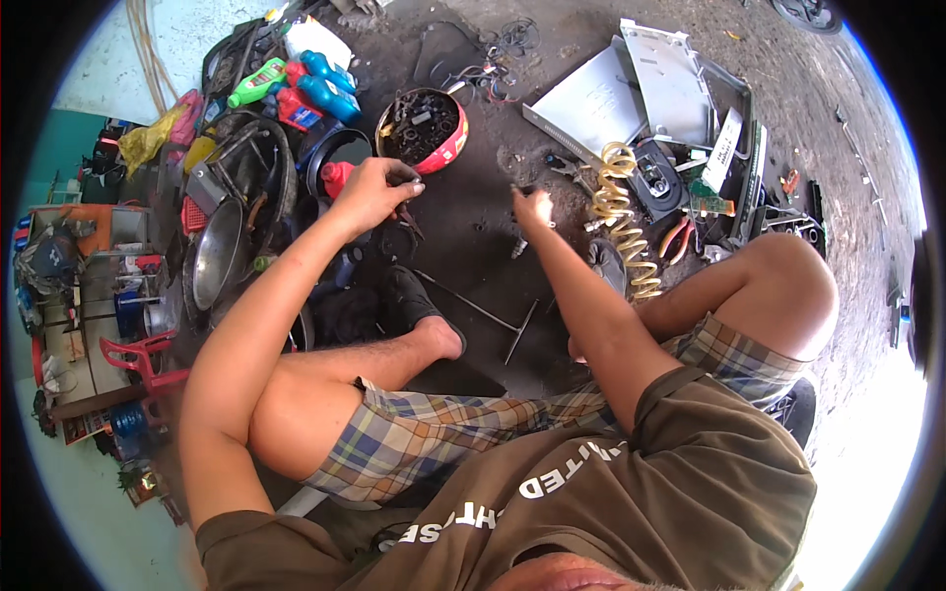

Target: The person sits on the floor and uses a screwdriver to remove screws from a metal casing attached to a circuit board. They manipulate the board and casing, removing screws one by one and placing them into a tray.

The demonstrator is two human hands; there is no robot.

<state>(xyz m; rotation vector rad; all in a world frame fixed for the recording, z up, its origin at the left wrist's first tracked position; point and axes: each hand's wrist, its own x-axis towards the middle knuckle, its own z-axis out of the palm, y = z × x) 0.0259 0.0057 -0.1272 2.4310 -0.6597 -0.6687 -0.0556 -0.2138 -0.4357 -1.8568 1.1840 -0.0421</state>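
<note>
My left hand (379, 195) is held up over the dirty floor, just below a red bowl (455, 148) full of small dark metal parts. Its thumb and fingers are drawn together, and whatever sits at the tips is too small to name. To the right, my right hand (533, 211) hangs apart from it with curled fingers; what they may hold is hidden. A small metal fitting (519, 247) shows just below that hand. Between my feet a T-handle wrench (480, 309) lies on the floor. A red bottle (336, 178) stands behind my left wrist.
A coiled yellow air hose (619, 212) lies right of my right hand, with pliers (676, 239) beside it. Silver metal panels (675, 84) are farther back. Several bottles (328, 87) and a metal pan (219, 254) crowd the left, beyond which is a red plastic chair (148, 361).
</note>
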